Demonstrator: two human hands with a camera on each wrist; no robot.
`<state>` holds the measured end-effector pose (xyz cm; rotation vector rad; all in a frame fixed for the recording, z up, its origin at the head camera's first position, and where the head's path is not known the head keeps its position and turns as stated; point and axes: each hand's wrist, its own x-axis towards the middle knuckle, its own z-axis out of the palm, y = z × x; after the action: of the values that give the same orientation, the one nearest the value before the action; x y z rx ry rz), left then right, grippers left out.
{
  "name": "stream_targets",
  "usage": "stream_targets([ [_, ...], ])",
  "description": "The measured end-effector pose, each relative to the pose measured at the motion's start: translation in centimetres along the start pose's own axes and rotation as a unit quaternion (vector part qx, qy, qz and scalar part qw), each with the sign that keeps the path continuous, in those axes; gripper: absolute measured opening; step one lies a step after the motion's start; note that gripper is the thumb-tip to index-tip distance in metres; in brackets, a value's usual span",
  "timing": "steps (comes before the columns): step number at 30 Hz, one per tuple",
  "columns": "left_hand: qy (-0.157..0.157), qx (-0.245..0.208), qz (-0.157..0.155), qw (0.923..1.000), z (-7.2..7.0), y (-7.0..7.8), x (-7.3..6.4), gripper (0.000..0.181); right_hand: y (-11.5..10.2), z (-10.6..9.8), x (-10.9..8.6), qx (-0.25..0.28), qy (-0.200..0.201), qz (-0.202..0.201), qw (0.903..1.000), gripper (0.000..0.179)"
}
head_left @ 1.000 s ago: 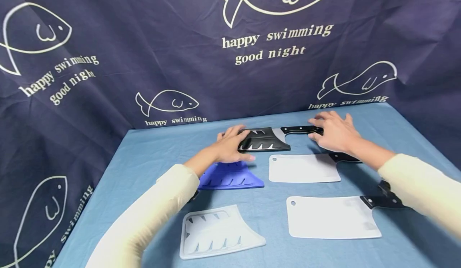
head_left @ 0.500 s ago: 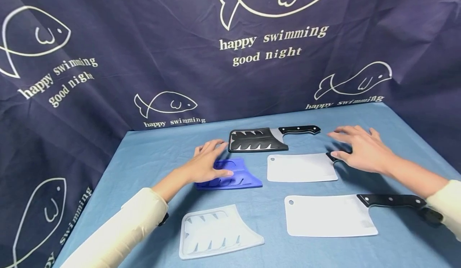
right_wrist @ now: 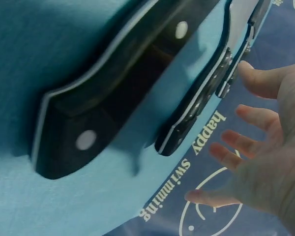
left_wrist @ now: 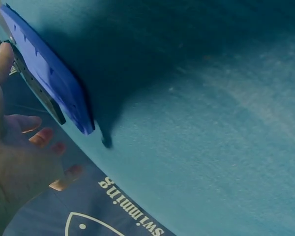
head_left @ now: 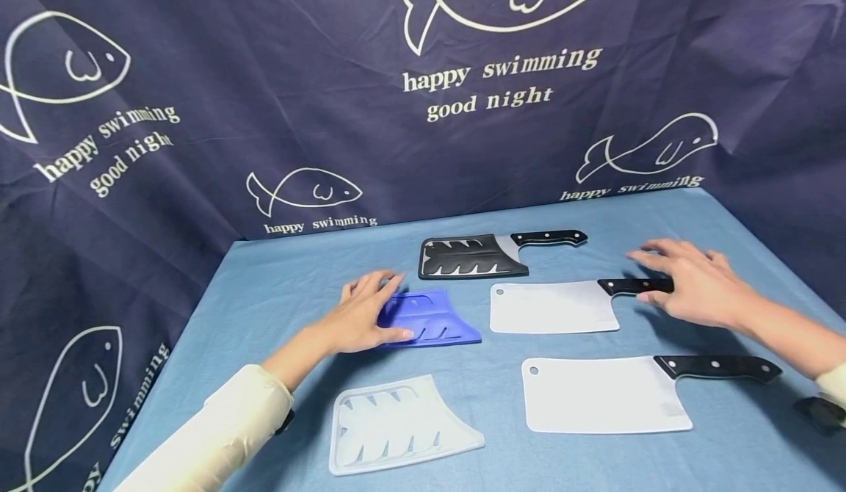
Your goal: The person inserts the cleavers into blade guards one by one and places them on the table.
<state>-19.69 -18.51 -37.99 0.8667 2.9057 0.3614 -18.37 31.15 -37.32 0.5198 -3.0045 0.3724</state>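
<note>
My left hand (head_left: 353, 319) hovers over the left end of a blue blade cover (head_left: 436, 321), its fingers spread and loosely bent. In the left wrist view that hand (left_wrist: 19, 152) stands apart from the blue cover (left_wrist: 54, 73). My right hand (head_left: 703, 290) is over the handle end of the middle cleaver (head_left: 555, 308), whose blade is bare and white. The right wrist view shows this hand (right_wrist: 265, 147) holding nothing, with a gap to the black handles. At the back lies a cleaver (head_left: 548, 238) with its blade inside a black blade cover (head_left: 472, 255).
A translucent white blade cover (head_left: 403, 426) lies at the front left. To its right is another bare cleaver (head_left: 608, 395), black handle pointing right. Blue cloth (head_left: 277, 279) covers the table, and a dark fish-print curtain (head_left: 330, 95) hangs behind.
Both hands have left the black-covered cleaver at the back. The left hand has moved left and toward me to the blue cover; the right hand has moved right and toward me. The cleavers lie still.
</note>
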Motion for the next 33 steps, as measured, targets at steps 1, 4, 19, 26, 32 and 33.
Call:
stream_targets([
  [1,-0.003,0.0,-0.002,1.0,0.0,0.0,-0.1,0.096,0.1,0.1,-0.1,-0.001,-0.003,0.0,1.0,0.066],
  [4,-0.011,0.0,-0.007,0.9999,0.2,0.0,-0.4,0.096,0.4,0.3,-0.3,-0.003,-0.008,-0.002,1.0,0.068],
  [19,-0.043,0.011,-0.025,0.9987,1.0,0.0,-0.6,0.102,1.0,1.5,-0.3,0.001,-0.017,-0.004,0.9998,0.068],
  [26,-0.047,0.012,-0.019,0.9986,1.2,0.2,-0.5,0.102,1.0,1.7,-0.1,0.013,-0.03,-0.004,0.9995,0.067],
  [32,-0.06,0.022,-0.011,0.9979,1.2,0.2,-0.3,0.103,0.5,2.0,0.3,0.009,-0.037,-0.011,0.9992,0.064],
  [33,-0.063,0.021,-0.01,0.9978,1.1,0.2,-0.2,0.103,0.4,2.0,0.3,0.006,-0.039,-0.012,0.9992,0.063],
])
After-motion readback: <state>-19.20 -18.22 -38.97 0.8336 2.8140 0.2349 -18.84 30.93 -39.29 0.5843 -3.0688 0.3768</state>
